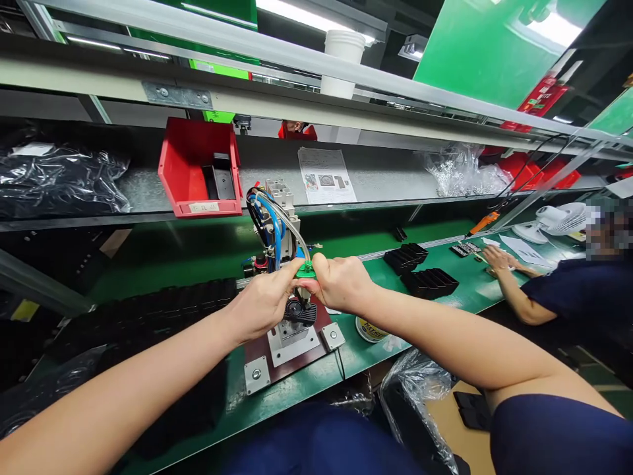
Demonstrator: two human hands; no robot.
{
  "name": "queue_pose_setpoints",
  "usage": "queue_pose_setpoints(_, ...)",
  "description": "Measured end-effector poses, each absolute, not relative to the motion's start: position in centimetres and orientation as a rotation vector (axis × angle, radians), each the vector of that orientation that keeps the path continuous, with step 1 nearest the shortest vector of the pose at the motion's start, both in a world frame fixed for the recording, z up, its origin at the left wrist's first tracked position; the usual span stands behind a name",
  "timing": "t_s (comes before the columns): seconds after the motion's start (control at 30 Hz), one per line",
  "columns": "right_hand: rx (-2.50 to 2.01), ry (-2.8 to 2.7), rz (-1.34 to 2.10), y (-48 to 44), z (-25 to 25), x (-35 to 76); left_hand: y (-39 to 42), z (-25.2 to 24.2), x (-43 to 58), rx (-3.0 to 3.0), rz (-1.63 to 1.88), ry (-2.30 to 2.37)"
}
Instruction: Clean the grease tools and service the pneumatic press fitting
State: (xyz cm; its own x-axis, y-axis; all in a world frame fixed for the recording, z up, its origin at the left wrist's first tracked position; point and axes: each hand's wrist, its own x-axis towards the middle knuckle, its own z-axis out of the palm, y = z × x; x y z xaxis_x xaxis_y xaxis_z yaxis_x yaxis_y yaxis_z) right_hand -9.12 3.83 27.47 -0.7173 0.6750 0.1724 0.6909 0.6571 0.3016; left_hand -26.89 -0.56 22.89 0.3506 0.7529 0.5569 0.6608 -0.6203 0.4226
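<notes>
Both my hands meet in front of a small pneumatic press (281, 194), pinching a small green part (307, 268). My left hand (264, 300) grips it from the left with thumb and fingers closed. My right hand (343, 280) holds its other side, fingers curled in. Much of the green part is hidden by my fingers, and I cannot tell its exact kind. Below my hands, a black ribbed part (302, 315) with a round opening sits on the fixture of the press. Blue and clear hoses run down the front of the press.
Two silver button boxes (256, 374) flank the press base. Black trays (429, 282) and a round tin (370, 330) stand to the right. A red bin (173, 165) and a printed sheet (326, 175) rest on the shelf. A co-worker's hands (497, 257) work at the right beside a fan (564, 218).
</notes>
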Motion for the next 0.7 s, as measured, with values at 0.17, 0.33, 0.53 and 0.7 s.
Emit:
queue_pose_setpoints(0.17, -1.084, -2.744, -0.541, 4.1, 26.7, -8.9, -0.9, 22.0, -24.6, 1.669, 1.365, 1.184)
queue_pose_setpoints(0.33, -1.014, -2.641, -0.624, 4.2, 26.0, -8.8, -0.5, 21.6, -22.1, 1.118, 1.533, 0.814)
queue_pose_setpoints(0.53, -0.984, -2.451, -0.714, 3.9, 25.1, -9.1, -0.7, 23.0, -21.4, 0.736, 1.535, 0.615)
queue_pose_setpoints(0.7, -1.03, -2.29, -0.777, 2.9, 24.6, -9.7, -0.3, 23.7, -21.3, 0.559, 1.507, 0.598)
